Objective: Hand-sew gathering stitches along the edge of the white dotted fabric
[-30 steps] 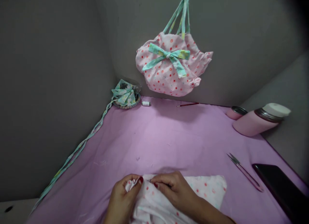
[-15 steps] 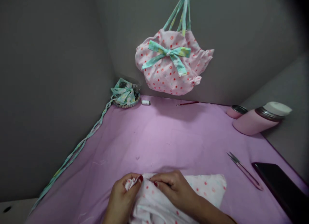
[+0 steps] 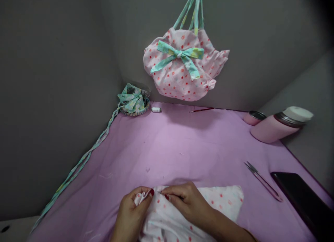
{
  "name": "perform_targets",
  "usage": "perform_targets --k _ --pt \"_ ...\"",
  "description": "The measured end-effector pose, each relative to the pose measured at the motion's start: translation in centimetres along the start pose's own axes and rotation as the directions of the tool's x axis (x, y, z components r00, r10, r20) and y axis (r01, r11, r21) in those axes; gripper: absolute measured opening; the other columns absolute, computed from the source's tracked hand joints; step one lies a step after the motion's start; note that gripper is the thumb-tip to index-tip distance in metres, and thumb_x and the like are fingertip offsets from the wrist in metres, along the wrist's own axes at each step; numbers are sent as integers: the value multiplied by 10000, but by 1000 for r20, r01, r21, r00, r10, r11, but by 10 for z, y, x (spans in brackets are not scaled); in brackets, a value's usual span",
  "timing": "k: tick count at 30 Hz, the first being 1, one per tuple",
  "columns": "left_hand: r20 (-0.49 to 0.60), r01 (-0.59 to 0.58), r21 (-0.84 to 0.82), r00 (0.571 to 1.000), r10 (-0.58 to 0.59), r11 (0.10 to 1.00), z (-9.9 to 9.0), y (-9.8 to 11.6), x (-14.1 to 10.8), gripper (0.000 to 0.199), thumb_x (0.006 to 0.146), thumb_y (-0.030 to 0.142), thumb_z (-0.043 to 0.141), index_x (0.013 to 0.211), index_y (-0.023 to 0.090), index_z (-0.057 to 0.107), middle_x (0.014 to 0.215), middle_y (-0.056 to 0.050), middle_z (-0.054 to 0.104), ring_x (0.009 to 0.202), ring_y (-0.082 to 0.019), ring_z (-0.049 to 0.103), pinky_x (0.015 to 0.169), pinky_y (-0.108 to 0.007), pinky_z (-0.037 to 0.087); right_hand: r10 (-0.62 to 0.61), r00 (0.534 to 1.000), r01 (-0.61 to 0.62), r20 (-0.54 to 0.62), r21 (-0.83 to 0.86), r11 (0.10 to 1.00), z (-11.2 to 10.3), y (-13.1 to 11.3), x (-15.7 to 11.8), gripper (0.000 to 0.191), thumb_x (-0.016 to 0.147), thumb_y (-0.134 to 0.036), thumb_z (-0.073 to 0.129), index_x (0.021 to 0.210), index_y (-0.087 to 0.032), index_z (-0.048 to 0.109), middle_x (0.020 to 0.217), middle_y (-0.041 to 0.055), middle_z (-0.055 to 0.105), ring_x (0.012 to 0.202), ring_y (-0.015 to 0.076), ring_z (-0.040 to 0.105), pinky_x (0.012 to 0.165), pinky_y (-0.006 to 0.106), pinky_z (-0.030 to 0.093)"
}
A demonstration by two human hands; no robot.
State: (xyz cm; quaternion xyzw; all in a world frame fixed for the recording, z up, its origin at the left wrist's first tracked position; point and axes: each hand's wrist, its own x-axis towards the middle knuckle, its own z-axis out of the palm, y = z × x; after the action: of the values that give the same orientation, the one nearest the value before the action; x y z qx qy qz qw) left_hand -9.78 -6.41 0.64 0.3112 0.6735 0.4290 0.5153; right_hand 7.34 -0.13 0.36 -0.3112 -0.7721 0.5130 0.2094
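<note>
- Since the earlier frame: whole view slides slightly; left hand, right hand and dotted white cloth keep their places on the surface.
- Cloth: at the near edge, partly bunched, one corner spread toward the right.
- Left hand: nearly closed, thumb and fingers pinching a gathered fold.
- Right hand: fingers curled, thumb and forefinger together at the cloth's upper edge, just beside left; any small item between the tips too fine to tell.
- Right side: pink snips, blades apart, just beside a black phone-like object.
- Far right corner: pink flask, pink cup.
- Far left corner: basket with green fabric; spool near it.
- Dotted pink bag hangs above the far edge.
</note>
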Motion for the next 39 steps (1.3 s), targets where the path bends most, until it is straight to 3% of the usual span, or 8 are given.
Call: perform_targets --k 15,28,35,39 --pt "-65 4 -27 998 -5 1000 1 -1 -1 233 643 380 652 636 148 653 552 -7 595 520 -146 510 486 -216 396 -1 1000 2 25 -15 1000 -1 -3 -1 328 855 -80 455 1037 -241 675 858 5 711 734 126 642 663 213 456" --pt "50 -60 101 997 55 993 2 4 -6 187 696 327 600 647 154 652 575 -14 593 550 -150 502 532 -228 400 -9 1000 8 -8 -132 991 2 -3 0 284 842 -100 467 975 -218 689 821 22 714 712 142 648 655 224 452" --pt "15 -20 74 1000 19 997 2 6 -3 198 723 345 585 682 154 616 580 10 557 544 -137 467 511 -218 370 22 999 -22 -35 7 1000 0 -2 1 256 843 -105 478 928 -210 695 851 15 715 744 129 650 680 216 470" --pt "58 12 1 998 -12 1000 2 6 -1 214 707 360 610 680 147 608 585 18 538 541 -123 451 513 -214 363 28 999 -24 -47 83 996 -1 -1 2 252 829 -103 494 917 -207 706 854 19 720 755 131 655 695 217 485"
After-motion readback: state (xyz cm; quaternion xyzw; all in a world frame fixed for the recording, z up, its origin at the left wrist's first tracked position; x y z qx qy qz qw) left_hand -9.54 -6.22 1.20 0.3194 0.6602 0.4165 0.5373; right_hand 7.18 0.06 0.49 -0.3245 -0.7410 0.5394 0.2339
